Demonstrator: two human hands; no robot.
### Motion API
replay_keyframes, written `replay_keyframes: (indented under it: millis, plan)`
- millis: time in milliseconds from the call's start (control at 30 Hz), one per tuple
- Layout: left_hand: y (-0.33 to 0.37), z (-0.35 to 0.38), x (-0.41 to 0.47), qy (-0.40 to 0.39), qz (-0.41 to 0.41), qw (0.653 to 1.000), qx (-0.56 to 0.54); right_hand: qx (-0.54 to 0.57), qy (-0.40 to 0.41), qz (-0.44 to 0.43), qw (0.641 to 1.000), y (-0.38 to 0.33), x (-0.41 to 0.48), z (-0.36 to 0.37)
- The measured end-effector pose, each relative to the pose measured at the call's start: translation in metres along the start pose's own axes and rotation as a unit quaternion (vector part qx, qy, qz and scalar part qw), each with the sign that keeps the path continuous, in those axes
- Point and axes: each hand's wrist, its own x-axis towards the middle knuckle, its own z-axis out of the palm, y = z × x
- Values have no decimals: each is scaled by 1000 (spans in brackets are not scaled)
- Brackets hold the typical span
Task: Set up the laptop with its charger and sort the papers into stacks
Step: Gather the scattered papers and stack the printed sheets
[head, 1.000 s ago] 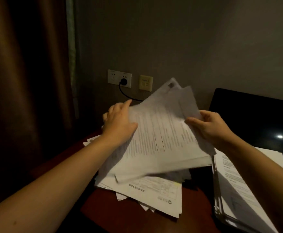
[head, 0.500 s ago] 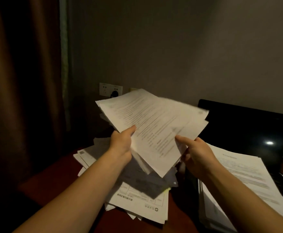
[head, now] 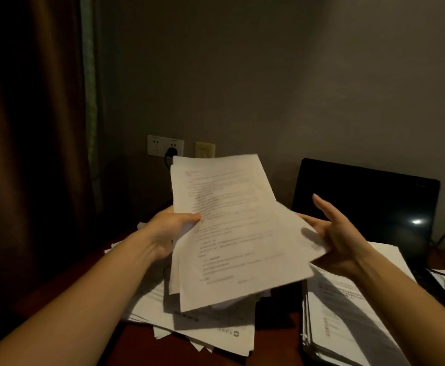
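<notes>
Head view shows the paper sorting under way: the left hand (head: 168,231) pinches a sheaf of printed sheets (head: 232,233) at its left edge, thumb on top and fingers underneath, and holds it tilted above the loose pile (head: 216,328) on the dark red desk (head: 276,339). The right hand (head: 334,239) is at the sheaf's right corner with fingers straight and spread, gripping nothing; whether the palm touches the paper I cannot tell. A squared stack (head: 348,313) lies to the right, just in front of the open laptop (head: 364,196), whose screen is dark. A plug (head: 172,151) sits in the wall socket (head: 163,143), so the charger looks connected at that end. The next move probably calls for the right hand to close on the sheaf, square its fanned edges, and lay it on the matching stack.
</notes>
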Motion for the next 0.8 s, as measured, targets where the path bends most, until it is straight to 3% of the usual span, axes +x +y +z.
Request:
replay_keyframes:
  millis: [67, 167, 300, 433, 567, 633, 700, 800]
  plan:
    - [-3, -3, 1, -8, -26, 999, 30, -55, -30, 25, 998, 1, 6, 1]
    - [-15, -5, 4, 7, -74, 996, 58, -179, -2, 48, 983, 7, 15, 13]
    - [-38, -1, 9, 49, -104, 982, 151, -394, 39, 72, 916, 36, 31, 24]
    - [-48, 1, 22, 94, -32, 942, 322, -407, 119, 74, 903, 54, 47, 25]
    - [-49, 0, 24, 135, -8, 918, 372, -371, 158, 1, 915, 59, 49, 23]
    - [-47, -3, 24, 156, 28, 926, 343, -343, 164, -45, 924, 60, 47, 21]
    - [-46, -4, 26, 143, 26, 963, 225, -318, 162, -74, 931, 59, 43, 21]
    - [-46, -4, 26, 165, 34, 980, 105, -306, 141, -116, 934, 62, 39, 24]
